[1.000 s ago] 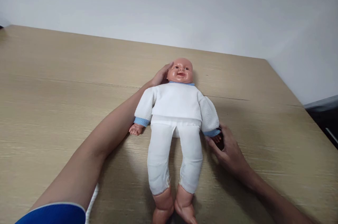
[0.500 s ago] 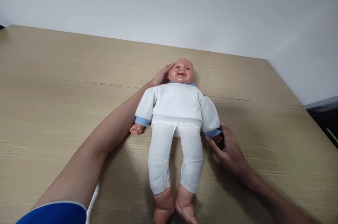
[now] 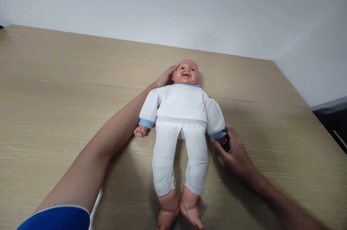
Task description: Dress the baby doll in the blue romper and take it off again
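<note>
A baby doll (image 3: 181, 103) lies face up on the wooden table, its head toward the far edge and its bare feet toward me. It wears a white fleece top with blue trim at neck and cuffs, and white trousers. My left hand (image 3: 165, 77) cups the side of the doll's head; some of its fingers are hidden behind the head. At the doll's other side, my right hand (image 3: 236, 152) is curled around the blue cuff (image 3: 217, 135) and small doll hand, thumb and fingers on either side of it. My left forearm runs beside the doll's sleeve.
The wooden table (image 3: 67, 114) has a thin seam across it and reaches back to a pale wall (image 3: 173, 9). Something dark (image 3: 332, 120) stands beyond its right edge. A white cord-like thing (image 3: 95, 206) shows near my blue sleeve (image 3: 56, 218).
Both hands keep their places on the doll, which lies as before. The view has shifted only very slightly.
</note>
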A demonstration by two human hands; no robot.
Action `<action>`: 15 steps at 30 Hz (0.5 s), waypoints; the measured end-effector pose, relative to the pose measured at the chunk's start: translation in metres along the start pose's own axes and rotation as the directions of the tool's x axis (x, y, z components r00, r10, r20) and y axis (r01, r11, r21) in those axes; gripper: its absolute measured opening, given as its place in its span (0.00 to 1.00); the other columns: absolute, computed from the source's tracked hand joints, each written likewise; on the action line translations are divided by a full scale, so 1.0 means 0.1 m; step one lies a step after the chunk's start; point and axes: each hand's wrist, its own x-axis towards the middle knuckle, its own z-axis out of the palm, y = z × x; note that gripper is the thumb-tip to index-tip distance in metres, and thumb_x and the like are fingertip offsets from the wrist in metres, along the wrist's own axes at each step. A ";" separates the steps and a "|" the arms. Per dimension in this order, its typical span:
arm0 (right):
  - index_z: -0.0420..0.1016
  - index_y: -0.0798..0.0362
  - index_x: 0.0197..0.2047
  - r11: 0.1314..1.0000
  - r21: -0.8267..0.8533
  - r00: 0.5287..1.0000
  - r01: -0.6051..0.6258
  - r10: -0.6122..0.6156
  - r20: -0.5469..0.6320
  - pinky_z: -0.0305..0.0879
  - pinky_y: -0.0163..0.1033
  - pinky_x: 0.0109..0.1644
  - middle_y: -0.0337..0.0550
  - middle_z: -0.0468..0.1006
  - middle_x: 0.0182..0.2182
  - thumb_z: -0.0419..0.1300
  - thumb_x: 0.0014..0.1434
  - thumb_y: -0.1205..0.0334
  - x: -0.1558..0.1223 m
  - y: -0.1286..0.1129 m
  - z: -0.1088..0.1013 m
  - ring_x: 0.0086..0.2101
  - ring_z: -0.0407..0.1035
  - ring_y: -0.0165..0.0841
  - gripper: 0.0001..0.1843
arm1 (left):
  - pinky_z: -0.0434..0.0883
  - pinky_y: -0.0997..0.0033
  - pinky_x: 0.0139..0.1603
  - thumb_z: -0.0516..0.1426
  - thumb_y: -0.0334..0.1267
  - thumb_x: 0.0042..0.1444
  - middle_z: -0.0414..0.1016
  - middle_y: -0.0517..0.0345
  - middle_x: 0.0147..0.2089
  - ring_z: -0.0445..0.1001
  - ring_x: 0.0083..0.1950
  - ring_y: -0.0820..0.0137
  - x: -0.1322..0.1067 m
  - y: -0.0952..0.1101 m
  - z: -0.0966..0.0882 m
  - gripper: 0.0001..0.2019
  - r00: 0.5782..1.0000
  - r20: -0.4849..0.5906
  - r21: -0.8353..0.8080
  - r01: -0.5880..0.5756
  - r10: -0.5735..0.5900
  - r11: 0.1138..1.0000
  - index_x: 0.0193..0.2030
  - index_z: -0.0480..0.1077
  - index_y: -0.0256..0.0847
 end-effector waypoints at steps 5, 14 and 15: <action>0.73 0.47 0.71 1.000 0.008 1.000 -0.005 0.005 0.010 0.78 0.61 0.68 0.58 0.85 0.59 0.65 0.78 0.39 0.02 0.01 0.01 0.57 0.81 0.54 0.28 | 0.79 0.38 0.81 0.61 0.78 0.67 0.94 0.42 0.58 0.87 0.72 0.37 -0.05 0.01 0.03 0.39 0.998 0.035 0.035 0.050 -0.051 0.998 0.64 0.86 0.46; 0.72 0.50 0.70 0.999 -0.016 0.998 0.045 -0.046 -0.035 0.75 0.62 0.70 0.59 0.83 0.60 0.66 0.77 0.42 0.06 0.09 0.05 0.59 0.78 0.54 0.28 | 0.67 0.44 0.87 0.72 0.58 0.65 0.84 0.39 0.72 0.75 0.80 0.43 -0.23 0.50 -0.19 0.25 0.911 -0.348 0.563 0.015 0.221 0.826 0.58 0.79 0.42; 0.72 0.50 0.69 0.998 -0.023 0.997 0.057 -0.058 -0.049 0.75 0.63 0.70 0.59 0.83 0.59 0.66 0.76 0.42 0.08 0.11 0.06 0.59 0.78 0.54 0.28 | 0.67 0.45 0.86 0.71 0.54 0.67 0.83 0.39 0.72 0.76 0.79 0.45 -0.29 0.56 -0.12 0.22 0.870 -0.398 0.617 0.019 0.291 0.787 0.58 0.78 0.42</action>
